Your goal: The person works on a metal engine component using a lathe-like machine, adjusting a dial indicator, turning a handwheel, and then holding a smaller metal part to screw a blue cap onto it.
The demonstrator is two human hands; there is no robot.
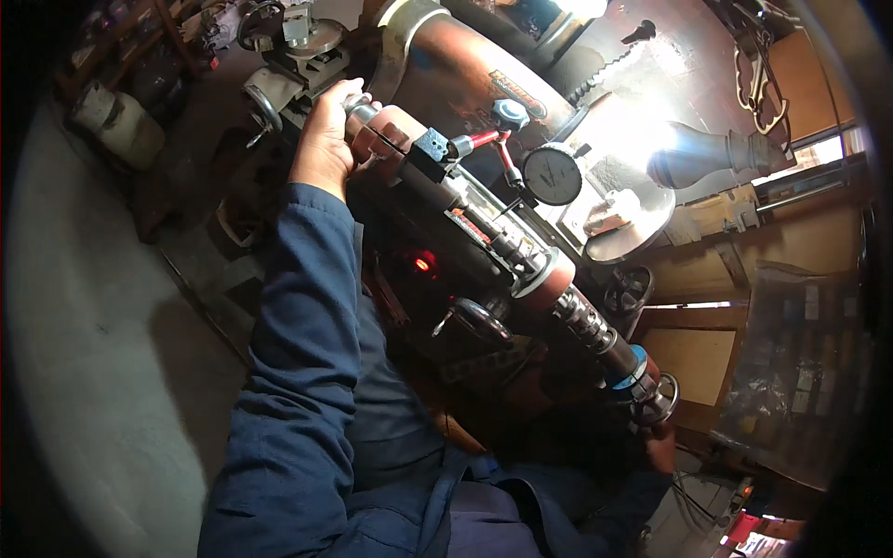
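Note:
A long spindle-like machine (pixel 446 200) runs diagonally from upper left to lower right in front of me. My left hand (pixel 326 135) is closed round the round metal piece (pixel 361 113) at its upper-left end. At the lower-right end my right hand (pixel 660 448), mostly in shadow, grips the small ring-shaped handwheel (pixel 668 398); its fingers show only in part. A dial gauge (pixel 552 175) sits over the middle of the machine, on a red jointed arm (pixel 484 139) with a blue knob (pixel 510 113). Beside the handwheel is a blue collar (pixel 633 365).
Behind the machine lies a large orange-brown cylinder (pixel 465 65). A bright lamp (pixel 688 153) shines at the right, above a round metal plate (pixel 633 228). Another handwheel (pixel 479 319) juts out below the machine. Wooden cabinets (pixel 698 349) stand at the right, a pale gas cylinder (pixel 116 121) at the far left.

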